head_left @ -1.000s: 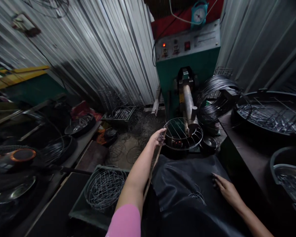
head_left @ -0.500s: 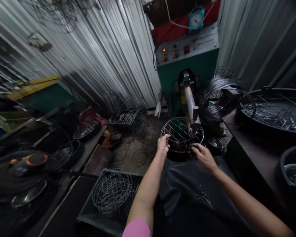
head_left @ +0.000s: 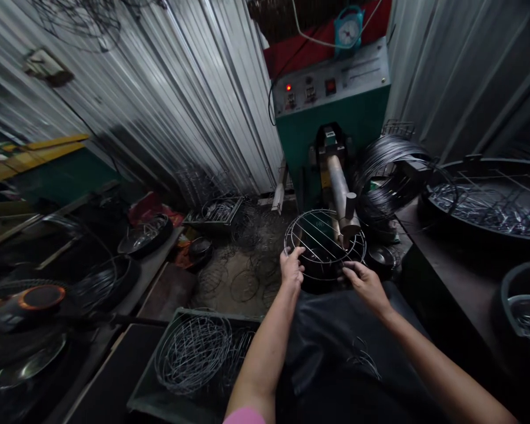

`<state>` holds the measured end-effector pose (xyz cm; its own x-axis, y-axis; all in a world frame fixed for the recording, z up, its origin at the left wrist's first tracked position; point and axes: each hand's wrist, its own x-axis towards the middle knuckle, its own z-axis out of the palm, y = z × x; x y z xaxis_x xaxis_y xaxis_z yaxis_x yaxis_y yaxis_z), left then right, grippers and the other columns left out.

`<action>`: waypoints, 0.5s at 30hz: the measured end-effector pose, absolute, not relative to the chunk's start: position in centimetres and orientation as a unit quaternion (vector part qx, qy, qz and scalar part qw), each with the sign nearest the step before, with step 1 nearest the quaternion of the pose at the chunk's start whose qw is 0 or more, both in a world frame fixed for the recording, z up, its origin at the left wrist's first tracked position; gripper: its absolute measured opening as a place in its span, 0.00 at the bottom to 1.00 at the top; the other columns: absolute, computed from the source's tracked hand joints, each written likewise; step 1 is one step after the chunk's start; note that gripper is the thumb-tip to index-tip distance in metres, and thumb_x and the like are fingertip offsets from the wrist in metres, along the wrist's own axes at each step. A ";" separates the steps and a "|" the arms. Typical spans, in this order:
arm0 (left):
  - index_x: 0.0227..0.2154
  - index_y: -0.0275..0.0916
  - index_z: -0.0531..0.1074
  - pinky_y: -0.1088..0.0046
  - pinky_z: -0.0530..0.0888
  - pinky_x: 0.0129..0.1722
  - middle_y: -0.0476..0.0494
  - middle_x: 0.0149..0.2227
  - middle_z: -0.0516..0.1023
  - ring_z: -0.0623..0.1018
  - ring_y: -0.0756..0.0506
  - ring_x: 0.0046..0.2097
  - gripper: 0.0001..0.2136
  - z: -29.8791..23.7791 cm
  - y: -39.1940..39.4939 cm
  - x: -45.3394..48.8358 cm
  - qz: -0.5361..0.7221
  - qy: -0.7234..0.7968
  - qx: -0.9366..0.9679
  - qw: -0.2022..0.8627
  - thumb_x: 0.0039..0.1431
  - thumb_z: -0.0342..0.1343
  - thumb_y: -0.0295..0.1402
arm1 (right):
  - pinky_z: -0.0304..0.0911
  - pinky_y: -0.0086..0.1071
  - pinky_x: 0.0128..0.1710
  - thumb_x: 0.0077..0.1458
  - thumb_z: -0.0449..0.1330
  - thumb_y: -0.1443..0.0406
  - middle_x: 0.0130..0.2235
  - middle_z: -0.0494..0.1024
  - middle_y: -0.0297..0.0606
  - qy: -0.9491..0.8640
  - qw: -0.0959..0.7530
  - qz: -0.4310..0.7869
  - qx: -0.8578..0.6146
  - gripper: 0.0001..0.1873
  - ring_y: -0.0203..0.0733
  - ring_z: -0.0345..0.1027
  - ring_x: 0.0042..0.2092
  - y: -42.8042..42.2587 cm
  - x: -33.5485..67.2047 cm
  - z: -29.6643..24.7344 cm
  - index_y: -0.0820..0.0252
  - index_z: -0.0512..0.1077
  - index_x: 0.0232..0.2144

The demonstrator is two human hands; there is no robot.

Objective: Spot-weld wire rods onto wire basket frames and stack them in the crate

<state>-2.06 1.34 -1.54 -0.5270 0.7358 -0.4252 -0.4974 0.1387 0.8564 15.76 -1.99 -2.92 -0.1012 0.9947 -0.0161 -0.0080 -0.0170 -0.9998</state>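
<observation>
Green machine (head_left: 335, 126), metal arm (head_left: 337, 174), wire coil (head_left: 395, 154): one each. Wire rack (head_left: 314, 236), one, sat at arm tip. Hands: two. Left hand (head_left: 292, 270) gripped rack's left rim, fingers curled around it. Right hand (head_left: 365, 287) at near rim, fingertips nearly together; hold could not be told. Step, by judgement: positioning rack; next move called for steady, level support.

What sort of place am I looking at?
Most likely a small wire or metal workshop: there's a green machine with switches and a red light, a coil of wire, and a tray of round wire racks.
</observation>
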 end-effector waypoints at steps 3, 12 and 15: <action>0.34 0.38 0.62 0.83 0.48 0.14 0.57 0.23 0.59 0.56 0.59 0.18 0.24 -1.4 1.3 -1.8 0.645 0.585 0.088 0.484 0.31 0.66 0.32 | 0.68 0.32 0.27 0.46 0.60 0.49 0.28 0.76 0.37 -0.529 0.472 0.518 -0.479 0.22 0.42 0.72 0.28 -2.0 16.1 -2.9 0.59 0.70 0.34; 0.26 0.37 0.60 0.83 0.47 0.13 0.59 0.20 0.54 0.52 0.59 0.17 0.19 -1.3 3.1 -0.6 0.631 0.583 0.104 0.502 0.32 0.65 0.32 | 0.67 0.32 0.32 0.50 0.56 0.51 0.28 0.77 0.38 -0.568 0.468 0.471 -0.485 0.18 0.40 0.72 0.30 -0.4 17.4 -3.1 0.60 0.70 0.34; 0.26 0.37 0.61 0.83 0.47 0.13 0.58 0.20 0.55 0.54 0.59 0.17 0.18 -1.4 3.1 -0.7 0.628 0.591 0.100 0.496 0.32 0.65 0.31 | 0.67 0.33 0.31 0.49 0.57 0.51 0.29 0.76 0.38 -0.563 0.475 0.479 -0.478 0.19 0.40 0.72 0.29 -0.1 17.3 -3.2 0.61 0.70 0.34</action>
<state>-0.75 3.14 -1.35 -0.4874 0.7417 -0.4608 -0.5049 0.1912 0.8418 17.33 -0.09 -3.19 -0.0931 0.9927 0.0763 0.0827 0.0841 -0.9930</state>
